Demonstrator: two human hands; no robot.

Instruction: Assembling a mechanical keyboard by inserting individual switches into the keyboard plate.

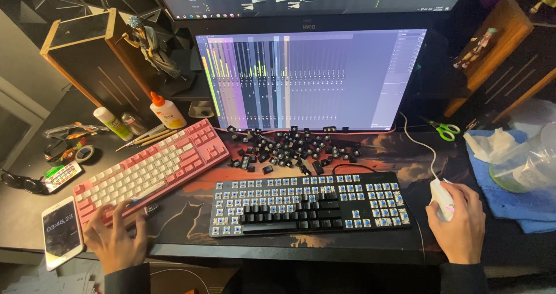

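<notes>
My left hand [116,239] rests with spread fingers on the near end of a pink and white keyboard [153,169] lying at an angle on the left. My right hand [460,227] grips a white wired mouse [441,195] at the right. Between them sits a black keyboard [307,204] with most keycaps removed, showing blue switches. A heap of loose black keycaps [292,149] lies behind it on the patterned desk mat [399,155].
A lit monitor [310,77] stands behind the keycaps, a second screen above it. A white phone [59,231] lies by my left hand. Glue bottle [167,111], tape rolls, pencils and speakers crowd the left; green scissors [446,131], a blue cloth [524,204] and a clear container sit right.
</notes>
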